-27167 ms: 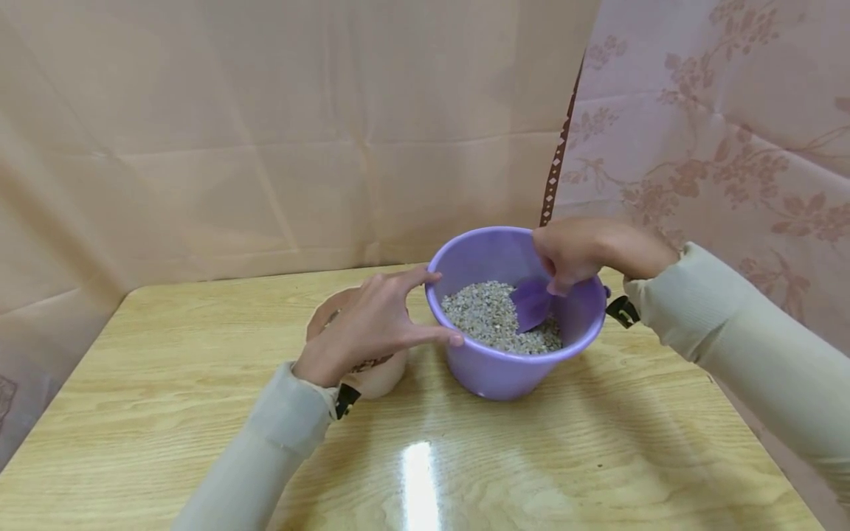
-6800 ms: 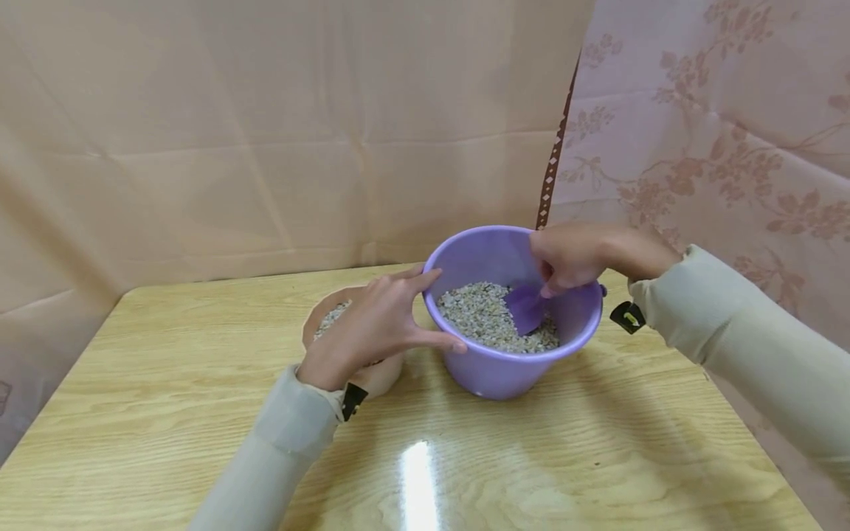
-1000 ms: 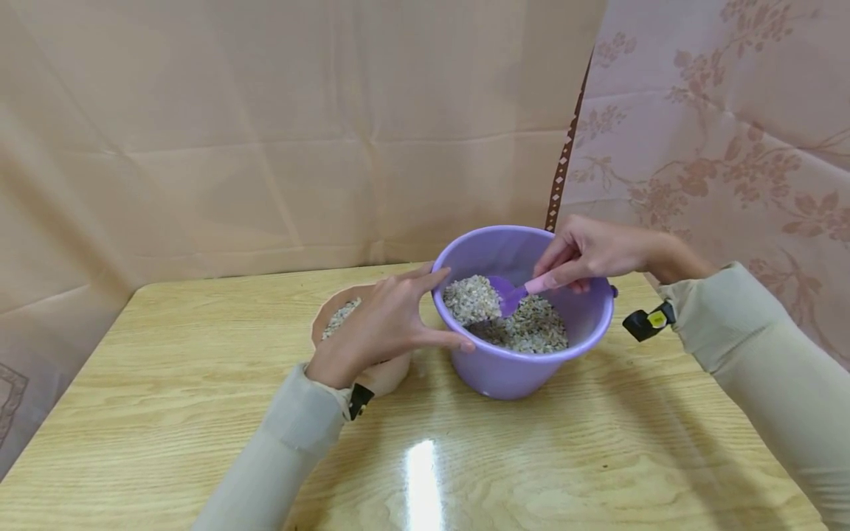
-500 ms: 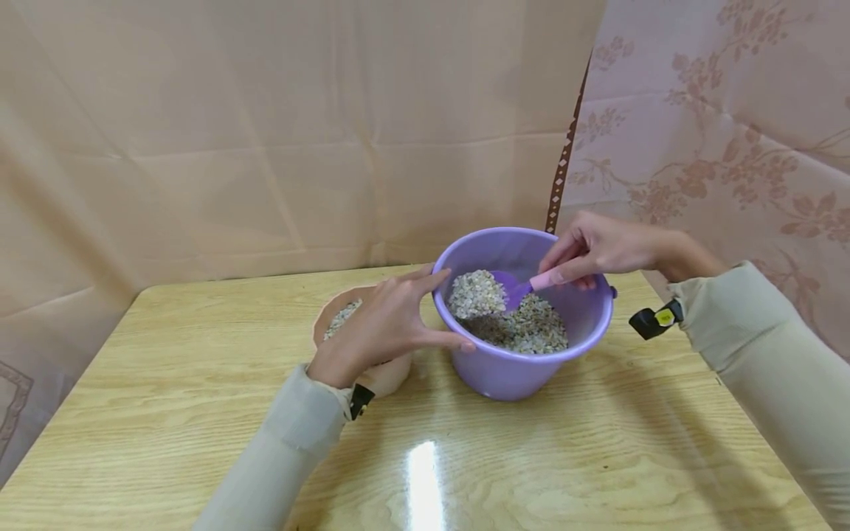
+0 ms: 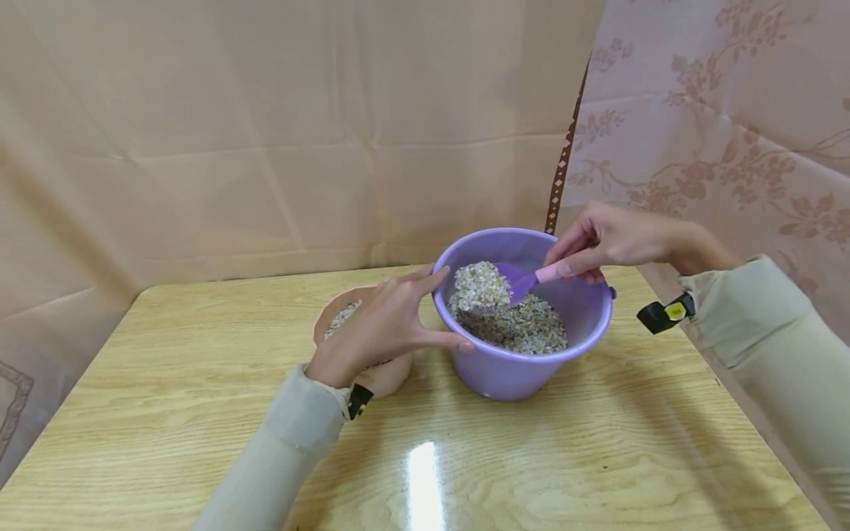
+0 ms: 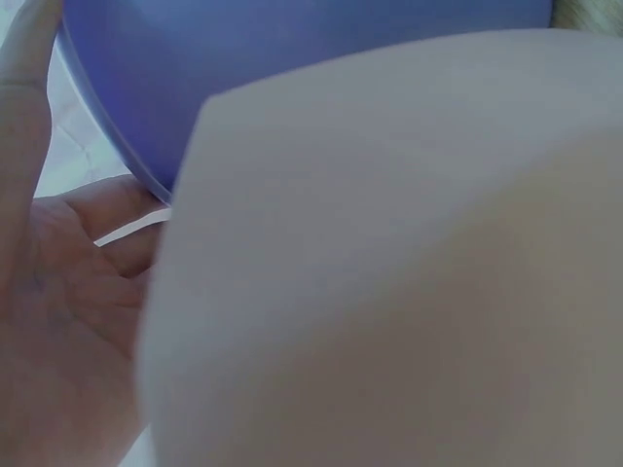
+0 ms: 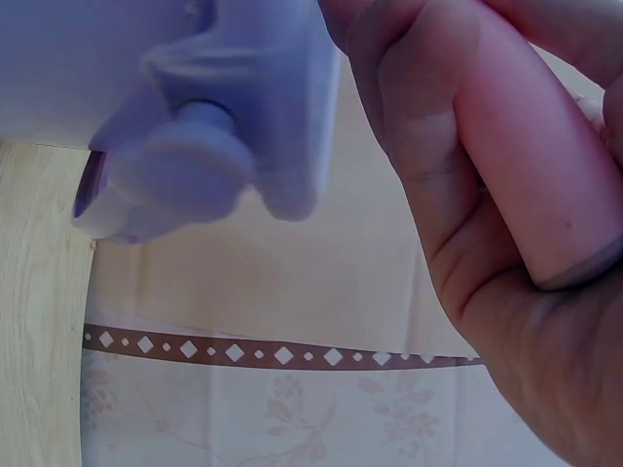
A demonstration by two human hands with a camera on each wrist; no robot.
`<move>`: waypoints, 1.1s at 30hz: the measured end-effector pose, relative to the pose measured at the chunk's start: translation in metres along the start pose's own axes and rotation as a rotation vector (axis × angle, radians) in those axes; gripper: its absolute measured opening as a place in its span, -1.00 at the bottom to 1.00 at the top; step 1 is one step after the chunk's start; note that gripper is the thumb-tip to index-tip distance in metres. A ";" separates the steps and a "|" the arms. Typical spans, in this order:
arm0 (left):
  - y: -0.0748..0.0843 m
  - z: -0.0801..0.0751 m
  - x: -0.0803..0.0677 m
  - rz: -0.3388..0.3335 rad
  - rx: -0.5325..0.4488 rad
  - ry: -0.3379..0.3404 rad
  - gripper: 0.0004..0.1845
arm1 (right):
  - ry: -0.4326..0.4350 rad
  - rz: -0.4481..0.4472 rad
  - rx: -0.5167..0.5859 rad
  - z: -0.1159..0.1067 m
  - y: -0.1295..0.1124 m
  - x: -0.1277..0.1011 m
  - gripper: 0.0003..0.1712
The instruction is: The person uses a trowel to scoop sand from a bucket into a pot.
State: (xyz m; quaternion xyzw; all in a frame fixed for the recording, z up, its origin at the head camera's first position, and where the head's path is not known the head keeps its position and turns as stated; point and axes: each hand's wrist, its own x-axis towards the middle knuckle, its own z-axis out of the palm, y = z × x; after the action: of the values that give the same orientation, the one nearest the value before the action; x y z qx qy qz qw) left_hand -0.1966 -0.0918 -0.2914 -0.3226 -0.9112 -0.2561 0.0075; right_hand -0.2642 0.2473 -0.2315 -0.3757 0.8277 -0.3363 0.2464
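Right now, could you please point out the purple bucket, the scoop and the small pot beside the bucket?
purple bucket [image 5: 505, 376]: head view, front outer wall.
scoop [image 5: 521, 285]: head view, purple bowl behind the heaped gravel.
small pot [image 5: 388, 377]: head view, lower wall right of the left hand's wrist.

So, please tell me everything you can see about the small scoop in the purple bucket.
The scoop looks like plastic, with a purple bowl and a pink handle. It is heaped with pale gravel and held roughly level just above the gravel inside the purple bucket. The right hand pinches the handle's end, and nothing else touches it. Its underside is hidden.
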 end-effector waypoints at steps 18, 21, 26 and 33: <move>-0.003 -0.002 -0.002 0.002 -0.075 -0.030 0.19 | 0.048 0.017 -0.043 -0.011 -0.010 -0.011 -0.83; -0.003 -0.002 -0.003 -0.001 -0.078 -0.033 0.18 | 0.040 0.001 -0.041 -0.013 -0.012 -0.010 -0.82; -0.003 -0.003 -0.005 -0.008 -0.099 -0.031 0.16 | 0.014 -0.063 0.001 -0.016 -0.015 -0.010 -0.79; -0.006 -0.010 -0.010 0.043 -0.098 -0.003 0.07 | 0.018 -0.087 0.003 -0.017 -0.020 -0.007 -0.78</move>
State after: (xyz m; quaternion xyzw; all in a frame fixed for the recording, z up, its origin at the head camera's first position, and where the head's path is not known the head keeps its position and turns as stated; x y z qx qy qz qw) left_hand -0.1939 -0.1061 -0.2874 -0.3424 -0.8905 -0.2996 -0.0045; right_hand -0.2617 0.2491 -0.2043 -0.4078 0.8122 -0.3514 0.2247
